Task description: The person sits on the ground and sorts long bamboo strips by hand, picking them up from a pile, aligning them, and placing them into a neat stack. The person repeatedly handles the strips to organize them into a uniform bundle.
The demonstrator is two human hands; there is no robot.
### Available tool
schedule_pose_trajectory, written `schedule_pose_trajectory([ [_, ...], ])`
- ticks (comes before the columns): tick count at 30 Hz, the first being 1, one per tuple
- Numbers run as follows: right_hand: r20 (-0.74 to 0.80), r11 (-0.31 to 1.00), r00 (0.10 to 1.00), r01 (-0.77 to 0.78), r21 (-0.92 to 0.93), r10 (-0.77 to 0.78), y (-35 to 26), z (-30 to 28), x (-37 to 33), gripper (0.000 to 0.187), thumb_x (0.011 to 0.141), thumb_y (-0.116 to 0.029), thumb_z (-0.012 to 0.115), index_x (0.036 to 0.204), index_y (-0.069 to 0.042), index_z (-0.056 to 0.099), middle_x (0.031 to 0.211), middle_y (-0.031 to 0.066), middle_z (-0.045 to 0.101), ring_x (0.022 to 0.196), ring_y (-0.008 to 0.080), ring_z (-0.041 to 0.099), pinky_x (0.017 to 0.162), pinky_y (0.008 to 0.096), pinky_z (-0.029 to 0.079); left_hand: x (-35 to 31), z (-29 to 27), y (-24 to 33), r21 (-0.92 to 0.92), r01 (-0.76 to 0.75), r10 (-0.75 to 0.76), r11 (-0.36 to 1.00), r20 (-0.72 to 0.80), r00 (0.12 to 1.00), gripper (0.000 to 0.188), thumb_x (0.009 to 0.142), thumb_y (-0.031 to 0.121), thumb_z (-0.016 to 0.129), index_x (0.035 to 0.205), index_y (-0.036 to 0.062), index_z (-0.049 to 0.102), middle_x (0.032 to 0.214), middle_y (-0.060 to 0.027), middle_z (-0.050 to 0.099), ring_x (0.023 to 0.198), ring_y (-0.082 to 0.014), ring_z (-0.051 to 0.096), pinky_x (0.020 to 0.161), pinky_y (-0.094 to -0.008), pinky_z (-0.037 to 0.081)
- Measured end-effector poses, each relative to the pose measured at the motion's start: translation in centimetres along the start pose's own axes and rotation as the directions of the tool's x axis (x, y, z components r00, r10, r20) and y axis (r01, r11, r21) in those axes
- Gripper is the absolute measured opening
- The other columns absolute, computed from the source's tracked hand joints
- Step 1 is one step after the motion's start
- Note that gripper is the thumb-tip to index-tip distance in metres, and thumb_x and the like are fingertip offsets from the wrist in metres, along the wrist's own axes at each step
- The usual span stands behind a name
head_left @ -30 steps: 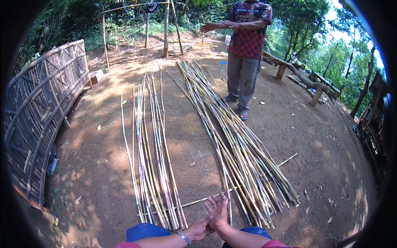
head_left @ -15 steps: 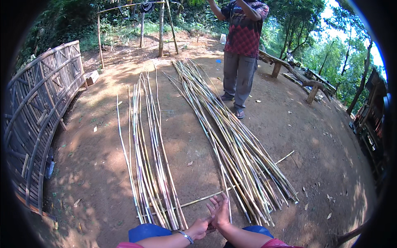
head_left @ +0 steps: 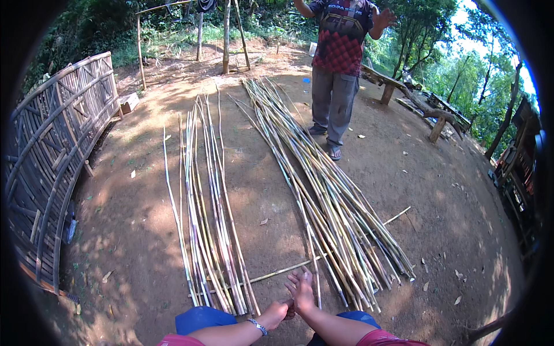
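On the ground [head_left: 438, 230], the larger bundle of canes [head_left: 332, 196] is laid right of the smaller bundle [head_left: 196, 219], set nearer its left edge; a pause seems in hand; the right hand [head_left: 302, 294] is held half-open, empty; the left hand's [head_left: 273, 315] fingers are curled beside it (their hold cannot be told); for canes to be gripped, the hands must be parted.

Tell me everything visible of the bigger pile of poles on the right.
The bigger pile of poles is made of long, slender, bamboo-like canes, mostly pale yellow with green and purplish patches. They lie loosely together on the bare dirt, running away from the camera, some crossing others, with uneven near ends. No tie shows. A crosswise pole seems to pass beneath the near end.
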State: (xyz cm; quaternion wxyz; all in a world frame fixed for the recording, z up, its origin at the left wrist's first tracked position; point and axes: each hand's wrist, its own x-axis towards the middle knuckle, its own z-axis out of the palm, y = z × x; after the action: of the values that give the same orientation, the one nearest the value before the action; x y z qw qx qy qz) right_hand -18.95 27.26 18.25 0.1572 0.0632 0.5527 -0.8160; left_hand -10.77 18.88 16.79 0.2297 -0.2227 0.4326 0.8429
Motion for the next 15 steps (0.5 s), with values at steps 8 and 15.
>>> schedule_pose_trajectory([
  [8, 0.033, 0.998, 0.999, -0.027, -0.05, 0.028, 0.2, 0.6, -0.1, 0.067, 0.1, -0.053, 0.041, 0.149, -0.013, 0.019, 0.137, 0.0217, 0.04, 0.124, 0.0334, 0.047, 0.103, 0.0506, 0.042, 0.2, -1.2, -0.4, 0.014, 0.013, -0.012, 1.0, -0.043, 0.999, 0.025, 0.1, 0.024, 0.054, 0.111, 0.0047, 0.065, 0.094, -0.0014, 0.066, 0.079, -0.011, 0.06, 0.074, -0.0264, 0.049],
  [15, 0.042, 0.999, 0.999, -0.013, -0.029, 0.014, 1.0, 0.7, 0.3, 0.067, 0.099, -0.056, 0.043, 0.148, -0.015, 0.022, 0.135, 0.0196, 0.042, 0.12, 0.0317, 0.049, 0.101, 0.0506, 0.044, 0.9, -2.5, -0.6, 0.077, -0.066, 0.065, 0.995, 0.018, 0.998, 0.026, 0.099, 0.026, 0.057, 0.108, 0.0034, 0.066, 0.094, -0.002, 0.066, 0.079, -0.0112, 0.061, 0.072, -0.0263, 0.049],
])
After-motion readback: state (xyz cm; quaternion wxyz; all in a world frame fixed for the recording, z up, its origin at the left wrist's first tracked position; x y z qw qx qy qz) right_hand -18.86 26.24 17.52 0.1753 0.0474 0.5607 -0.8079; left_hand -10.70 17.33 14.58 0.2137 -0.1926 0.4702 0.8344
